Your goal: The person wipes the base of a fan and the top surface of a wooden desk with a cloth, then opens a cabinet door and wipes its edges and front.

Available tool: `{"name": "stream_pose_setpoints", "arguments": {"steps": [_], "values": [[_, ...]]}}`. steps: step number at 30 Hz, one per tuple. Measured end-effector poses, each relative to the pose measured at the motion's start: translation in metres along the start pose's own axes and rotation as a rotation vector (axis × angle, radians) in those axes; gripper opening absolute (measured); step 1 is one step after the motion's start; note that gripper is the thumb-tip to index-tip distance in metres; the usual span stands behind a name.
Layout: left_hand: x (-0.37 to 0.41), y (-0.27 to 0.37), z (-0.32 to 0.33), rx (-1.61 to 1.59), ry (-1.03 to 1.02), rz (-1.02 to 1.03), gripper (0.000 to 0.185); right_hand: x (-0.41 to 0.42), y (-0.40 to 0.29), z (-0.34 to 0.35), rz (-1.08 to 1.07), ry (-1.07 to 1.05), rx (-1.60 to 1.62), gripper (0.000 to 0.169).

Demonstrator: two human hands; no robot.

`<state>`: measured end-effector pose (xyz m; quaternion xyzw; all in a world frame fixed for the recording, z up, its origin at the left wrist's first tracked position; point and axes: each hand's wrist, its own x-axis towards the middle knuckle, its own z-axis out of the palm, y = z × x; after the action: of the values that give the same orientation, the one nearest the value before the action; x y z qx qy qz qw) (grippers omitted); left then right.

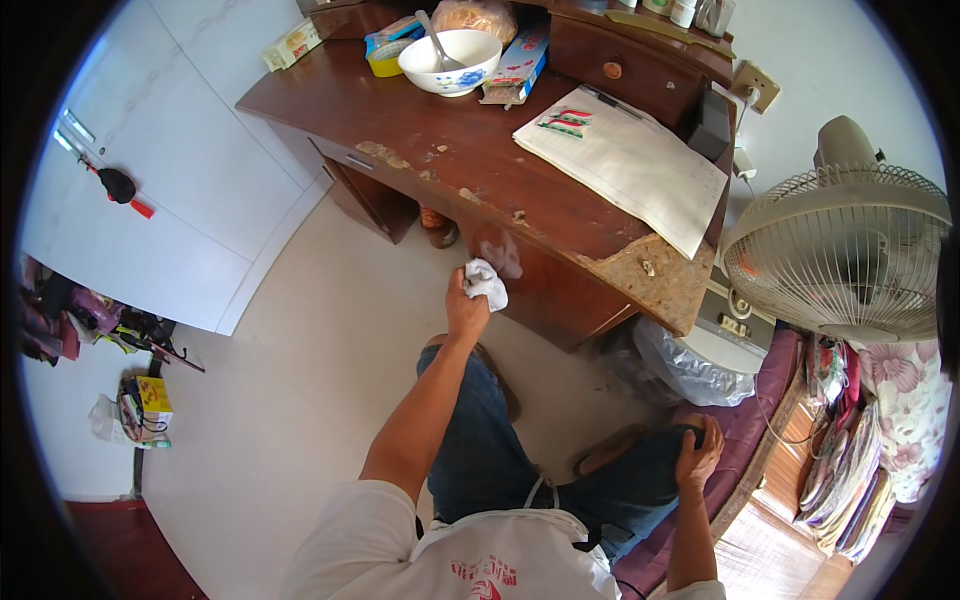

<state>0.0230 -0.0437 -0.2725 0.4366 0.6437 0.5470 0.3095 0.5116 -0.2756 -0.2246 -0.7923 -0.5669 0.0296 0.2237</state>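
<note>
My left hand [468, 309] is closed around a crumpled white cloth [486, 286]. It is held low, by the front of a dark reddish-brown wooden desk [390, 124]. A pale, whitish smear [501, 255] shows on the desk's front panel, right beside the cloth. Whether cloth and panel touch, I cannot tell. My right hand [699, 456] lies over my right knee, fingers spread and holding nothing. I am seated, with my legs in blue denim shorts [480, 435].
On the desk are a flowered white bowl [459, 64] with a spoon, yellow tape [386, 60], paper sheets [622, 161] and a pen. Its veneer is peeled at the front corner [660, 277]. An electric fan [840, 255] stands right, above a plastic bag [690, 367]. A white cabinet [187, 135] is left.
</note>
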Motion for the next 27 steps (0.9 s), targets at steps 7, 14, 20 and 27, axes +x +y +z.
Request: {"name": "stream_pose_setpoints", "arguments": {"steps": [7,14,20,27], "values": [[-0.055,0.033,-0.023,-0.205,0.004,-0.139,0.062,-0.002,0.003,0.002,-0.026,0.027,-0.041,0.05],[-0.096,0.018,-0.056,-0.122,-0.07,-0.073,0.065,0.01,-0.011,0.004,-0.031,-0.029,-0.073,0.052],[-0.149,0.02,-0.086,-0.05,-0.135,0.05,0.051,0.011,-0.026,0.007,0.027,-0.05,-0.097,0.054],[-0.223,0.044,-0.093,0.158,-0.251,0.204,0.041,0.005,-0.025,0.001,0.07,-0.037,-0.093,0.055]]}}
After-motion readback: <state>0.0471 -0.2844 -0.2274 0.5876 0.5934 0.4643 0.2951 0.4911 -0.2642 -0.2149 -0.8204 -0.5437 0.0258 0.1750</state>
